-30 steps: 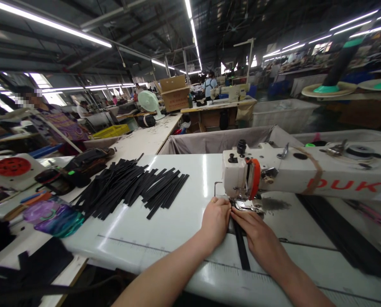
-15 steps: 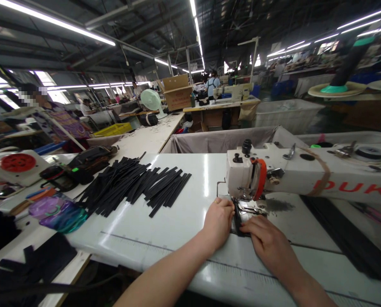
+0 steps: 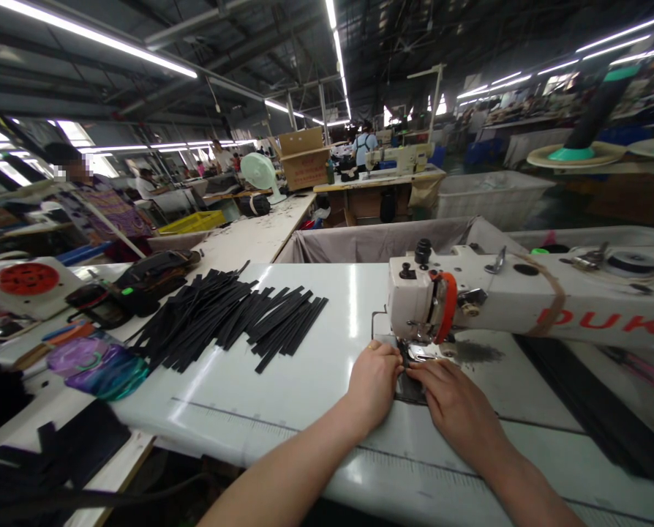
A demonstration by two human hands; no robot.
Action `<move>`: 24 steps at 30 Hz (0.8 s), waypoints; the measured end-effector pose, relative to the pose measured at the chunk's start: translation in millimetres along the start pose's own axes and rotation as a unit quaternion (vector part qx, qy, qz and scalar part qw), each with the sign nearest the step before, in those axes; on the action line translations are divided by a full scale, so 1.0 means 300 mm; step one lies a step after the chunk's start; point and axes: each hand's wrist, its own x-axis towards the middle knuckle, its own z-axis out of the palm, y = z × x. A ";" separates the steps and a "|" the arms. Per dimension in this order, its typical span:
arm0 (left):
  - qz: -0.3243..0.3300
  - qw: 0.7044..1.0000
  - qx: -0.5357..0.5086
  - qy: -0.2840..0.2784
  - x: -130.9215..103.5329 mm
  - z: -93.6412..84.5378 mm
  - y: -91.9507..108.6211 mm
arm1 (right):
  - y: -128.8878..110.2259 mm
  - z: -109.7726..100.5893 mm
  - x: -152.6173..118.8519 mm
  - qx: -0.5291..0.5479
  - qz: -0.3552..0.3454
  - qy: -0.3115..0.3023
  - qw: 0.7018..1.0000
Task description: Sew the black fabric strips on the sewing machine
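Note:
My left hand is closed, its bent fingertips pressing the left edge of a black fabric strip at the sewing machine. From the other side my right hand holds the same strip, thumb and fingers together near the presser foot. Only a short stretch of the strip shows between my fingers. The needle itself cannot be made out. Left of my hands, a heap of black strips is spread over the white machine table.
More black strips lie under the machine arm at right. A purple and teal pouch and a dark jar stand at left. Behind the table hangs a grey cloth bin. A co-worker is at the far left.
My right hand has moved forward along the strip, closer to the presser foot and to my left hand. The left hand has hardly moved. Less of the strip shows between them.

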 end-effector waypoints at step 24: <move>0.035 0.998 0.044 -0.008 0.001 -0.018 -0.009 | 0.023 0.017 -0.008 -0.024 -0.035 0.038 0.998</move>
